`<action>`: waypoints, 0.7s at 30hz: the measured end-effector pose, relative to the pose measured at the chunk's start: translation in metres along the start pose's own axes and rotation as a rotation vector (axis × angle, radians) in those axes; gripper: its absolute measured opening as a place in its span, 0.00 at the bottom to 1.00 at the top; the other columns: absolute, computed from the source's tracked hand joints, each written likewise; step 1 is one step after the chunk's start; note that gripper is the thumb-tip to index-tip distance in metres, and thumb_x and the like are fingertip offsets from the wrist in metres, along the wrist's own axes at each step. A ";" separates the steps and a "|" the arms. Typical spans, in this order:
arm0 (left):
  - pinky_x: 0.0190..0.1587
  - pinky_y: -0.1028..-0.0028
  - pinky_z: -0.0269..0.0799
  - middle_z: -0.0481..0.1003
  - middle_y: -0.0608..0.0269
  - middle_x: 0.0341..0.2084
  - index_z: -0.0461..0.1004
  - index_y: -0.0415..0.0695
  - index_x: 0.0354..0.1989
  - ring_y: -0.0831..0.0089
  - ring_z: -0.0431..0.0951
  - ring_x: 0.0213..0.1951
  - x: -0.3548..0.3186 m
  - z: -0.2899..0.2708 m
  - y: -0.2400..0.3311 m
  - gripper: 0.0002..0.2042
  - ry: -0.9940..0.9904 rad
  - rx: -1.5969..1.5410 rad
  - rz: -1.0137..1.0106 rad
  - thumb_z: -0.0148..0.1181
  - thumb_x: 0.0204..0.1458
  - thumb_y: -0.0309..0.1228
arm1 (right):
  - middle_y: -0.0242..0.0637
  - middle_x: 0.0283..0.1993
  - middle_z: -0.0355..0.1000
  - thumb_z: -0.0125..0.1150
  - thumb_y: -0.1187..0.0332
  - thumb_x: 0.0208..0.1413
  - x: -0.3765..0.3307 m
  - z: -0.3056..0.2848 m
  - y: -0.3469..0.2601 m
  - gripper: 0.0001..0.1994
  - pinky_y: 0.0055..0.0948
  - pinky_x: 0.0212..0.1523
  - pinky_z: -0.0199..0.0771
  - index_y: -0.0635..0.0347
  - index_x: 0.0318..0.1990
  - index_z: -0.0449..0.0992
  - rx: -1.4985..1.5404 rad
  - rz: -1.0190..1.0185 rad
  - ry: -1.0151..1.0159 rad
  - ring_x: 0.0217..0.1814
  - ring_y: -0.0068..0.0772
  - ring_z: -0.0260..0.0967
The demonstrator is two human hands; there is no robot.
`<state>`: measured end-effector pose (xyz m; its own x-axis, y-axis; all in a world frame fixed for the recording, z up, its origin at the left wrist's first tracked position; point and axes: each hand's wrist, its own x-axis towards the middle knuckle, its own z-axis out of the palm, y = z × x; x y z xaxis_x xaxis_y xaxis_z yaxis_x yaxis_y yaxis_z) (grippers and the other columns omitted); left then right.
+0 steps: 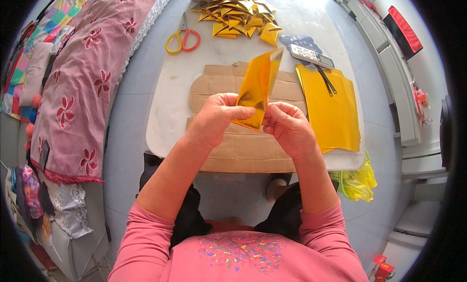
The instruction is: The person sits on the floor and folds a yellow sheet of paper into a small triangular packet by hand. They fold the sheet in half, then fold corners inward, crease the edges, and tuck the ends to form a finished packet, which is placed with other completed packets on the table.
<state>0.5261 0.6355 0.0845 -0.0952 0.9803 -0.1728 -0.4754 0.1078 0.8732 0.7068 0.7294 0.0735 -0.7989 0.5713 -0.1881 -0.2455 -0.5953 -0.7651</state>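
Observation:
A shiny gold foil paper [259, 80], folded into a narrow strip, is held up over the cardboard sheet [238, 148]. My left hand [217, 115] grips its lower left side, the thumb lying across the foil. At the lower right edge my right hand [288, 125] pinches the paper between thumb and fingers. A stack of flat gold paper sheets [335, 119] lies right of my right hand. Beyond my hands, a heap of folded gold foil pieces [238, 14] rests at the far end of the table.
Scissors [183, 41] with yellow and red handles lie at the far left of the white table [168, 112]. A white remote control [311, 56] and a black strap [326, 80] are by the sheets. A yellow plastic bag [360, 180] hangs below the right corner. A pink-covered sofa [78, 78] stands left.

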 end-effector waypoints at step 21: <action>0.39 0.79 0.72 0.78 0.64 0.33 0.77 0.40 0.38 0.77 0.77 0.33 0.005 0.013 -0.022 0.08 0.186 -0.224 0.019 0.64 0.50 0.26 | 0.30 0.36 0.75 0.62 0.73 0.56 0.004 0.015 0.026 0.05 0.19 0.36 0.70 0.61 0.40 0.77 0.071 -0.236 0.188 0.34 0.19 0.69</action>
<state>0.5476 0.6398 0.0702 -0.2546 0.9326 -0.2558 -0.6516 0.0301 0.7580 0.6893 0.7076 0.0616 -0.6009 0.7893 -0.1261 -0.4551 -0.4675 -0.7578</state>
